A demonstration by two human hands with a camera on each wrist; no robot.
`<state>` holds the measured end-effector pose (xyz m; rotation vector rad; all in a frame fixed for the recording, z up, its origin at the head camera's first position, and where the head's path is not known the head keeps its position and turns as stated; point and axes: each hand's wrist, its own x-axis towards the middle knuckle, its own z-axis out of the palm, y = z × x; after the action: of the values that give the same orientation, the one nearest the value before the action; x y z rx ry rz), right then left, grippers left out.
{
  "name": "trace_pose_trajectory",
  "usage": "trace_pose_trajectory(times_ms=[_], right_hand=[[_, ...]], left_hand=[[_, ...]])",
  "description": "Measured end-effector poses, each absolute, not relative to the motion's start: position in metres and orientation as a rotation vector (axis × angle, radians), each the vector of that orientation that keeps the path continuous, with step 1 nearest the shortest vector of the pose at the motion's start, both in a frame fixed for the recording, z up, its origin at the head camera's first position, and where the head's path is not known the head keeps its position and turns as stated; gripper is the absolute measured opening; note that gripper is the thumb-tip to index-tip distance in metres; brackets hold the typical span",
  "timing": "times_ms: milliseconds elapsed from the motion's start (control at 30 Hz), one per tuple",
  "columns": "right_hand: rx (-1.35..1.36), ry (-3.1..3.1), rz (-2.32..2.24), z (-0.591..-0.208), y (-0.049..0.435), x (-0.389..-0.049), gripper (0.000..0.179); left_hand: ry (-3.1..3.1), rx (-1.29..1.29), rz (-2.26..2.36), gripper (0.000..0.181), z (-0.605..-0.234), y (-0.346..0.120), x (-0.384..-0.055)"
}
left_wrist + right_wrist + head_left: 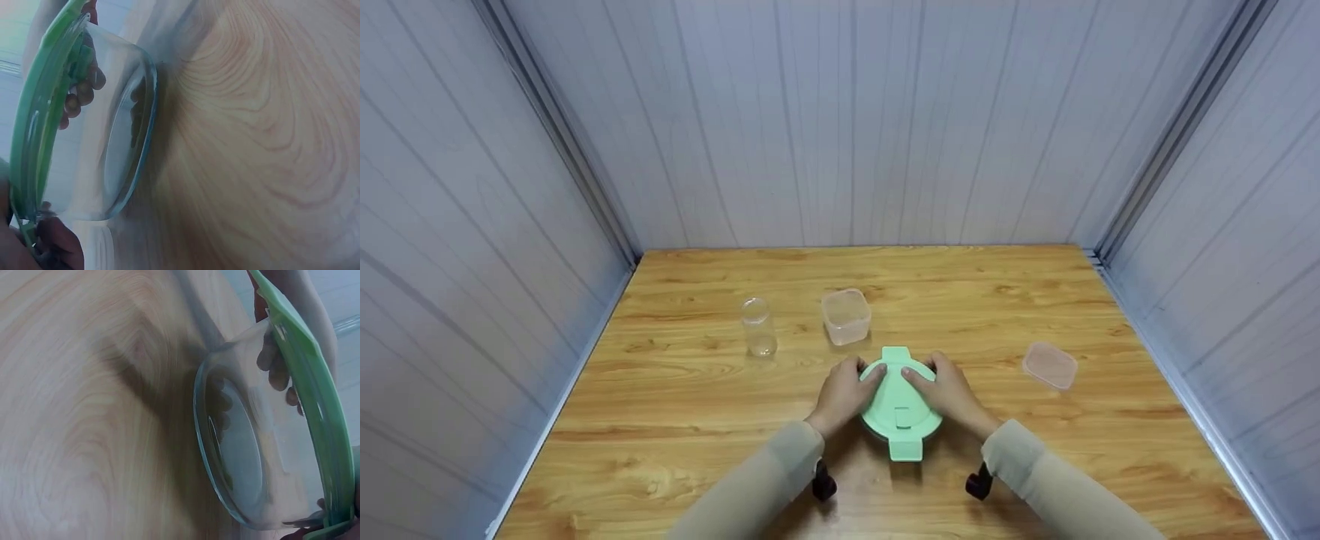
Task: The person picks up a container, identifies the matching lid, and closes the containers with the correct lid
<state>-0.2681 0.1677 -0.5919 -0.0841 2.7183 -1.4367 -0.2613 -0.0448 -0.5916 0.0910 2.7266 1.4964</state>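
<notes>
A round clear glass food container (115,67) wears a mint-green lid (896,394). In the head view, flaps stick out at the lid's far and near ends. My left hand (842,395) grips the left side, its thumb lying on top of the lid. On the opposite side my right hand (954,391) holds it the same way, thumb on the lid. Through the glass wall (270,433) in the right wrist view, fingertips show curled beneath the lid's rim. Whether the container's base touches the table cannot be told.
Behind the hands stands a clear square plastic tub (847,319). Left of it is a clear glass jar (759,328). A translucent square lid (1050,365) lies to the right on the wooden table (675,420). Pale panel walls (847,127) enclose the back and sides.
</notes>
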Motion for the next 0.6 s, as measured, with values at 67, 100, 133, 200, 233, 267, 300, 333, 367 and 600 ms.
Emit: trace_pose_trajectory(times_ms=[67, 100, 133, 200, 233, 267, 300, 333, 367, 600], right_hand=[[-0.076, 2.723, -1.430, -0.592, 0.168, -0.269, 0.030], [-0.075, 2.725, -1.427, -0.592, 0.169, -0.269, 0.030], [-0.077, 2.727, -1.425, -0.592, 0.169, -0.269, 0.030], [-0.075, 2.727, -1.416, -0.592, 0.170, -0.269, 0.030], [-0.073, 2.725, -1.411, -0.591, 0.170, -0.269, 0.030], [-0.074, 2.726, -1.406, -0.591, 0.170, -0.269, 0.030], [-0.076, 2.725, -1.399, -0.591, 0.170, -0.269, 0.030], [-0.076, 2.724, -1.393, -0.590, 0.170, -0.269, 0.030], [-0.077, 2.723, -1.389, -0.590, 0.170, -0.269, 0.030], [-0.077, 2.716, -1.379, -0.591, 0.168, -0.269, 0.031]], left_hand=[[2.732, 0.120, 1.479, 0.036, -0.588, -0.047, -0.260], [2.740, 0.136, 1.467, 0.037, -0.587, -0.048, -0.259], [2.750, 0.148, 1.451, 0.038, -0.585, -0.050, -0.259], [2.773, 0.166, 1.421, 0.043, -0.582, -0.053, -0.257], [2.778, 0.162, 1.411, 0.046, -0.580, -0.055, -0.256], [2.782, 0.154, 1.401, 0.051, -0.579, -0.057, -0.255], [2.785, 0.141, 1.390, 0.055, -0.577, -0.059, -0.254], [2.783, 0.129, 1.384, 0.059, -0.575, -0.061, -0.253], [2.781, 0.116, 1.377, 0.063, -0.574, -0.063, -0.252], [2.775, 0.125, 1.315, 0.075, -0.568, -0.080, -0.242]])
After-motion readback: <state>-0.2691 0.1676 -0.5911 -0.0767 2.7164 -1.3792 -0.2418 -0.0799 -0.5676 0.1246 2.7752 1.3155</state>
